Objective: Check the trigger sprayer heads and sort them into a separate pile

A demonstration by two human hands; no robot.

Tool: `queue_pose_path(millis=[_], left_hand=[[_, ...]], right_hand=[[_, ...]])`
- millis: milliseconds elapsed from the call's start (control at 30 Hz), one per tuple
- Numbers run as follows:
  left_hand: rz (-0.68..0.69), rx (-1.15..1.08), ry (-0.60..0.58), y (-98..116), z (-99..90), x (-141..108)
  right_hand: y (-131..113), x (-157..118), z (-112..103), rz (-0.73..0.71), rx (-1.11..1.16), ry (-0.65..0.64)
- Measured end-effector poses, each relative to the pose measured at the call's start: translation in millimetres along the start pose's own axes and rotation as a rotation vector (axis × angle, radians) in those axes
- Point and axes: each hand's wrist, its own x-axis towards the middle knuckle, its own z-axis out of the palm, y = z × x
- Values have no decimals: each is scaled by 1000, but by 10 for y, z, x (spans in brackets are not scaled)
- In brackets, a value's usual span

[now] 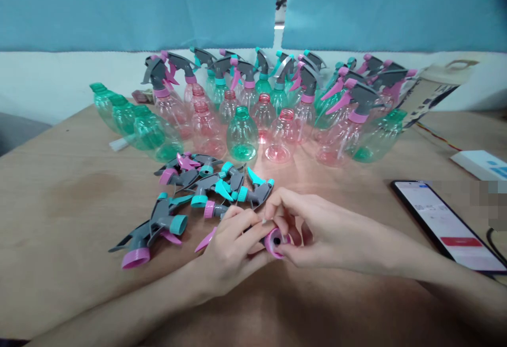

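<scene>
Between my hands is a grey trigger spray head with a pink collar, its round opening turned toward me. My left hand is closed around the grey body, most of which the fingers hide. My right hand is closed at the collar, thumb on its lower rim and fingers curled over the top. Left of my hands lies a loose pile of spray heads with teal or pink collars. Two more spray heads lie nearer, one with a teal collar and one with a pink collar.
Behind the pile stand several uncapped green bottles and pink bottles. Further back are bottles with spray heads fitted. On the right lie a phone and a white box. A pale tumbler stands behind.
</scene>
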Motion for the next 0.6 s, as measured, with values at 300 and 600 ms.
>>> queue_pose_path(millis=[300,600], left_hand=[[-6,3,6,47,-24,31],[-27,5,-7,43,-27,19]], right_hand=[[-16,-1,-67,48,15,-35],[-41,39,-55,73,118,-41]])
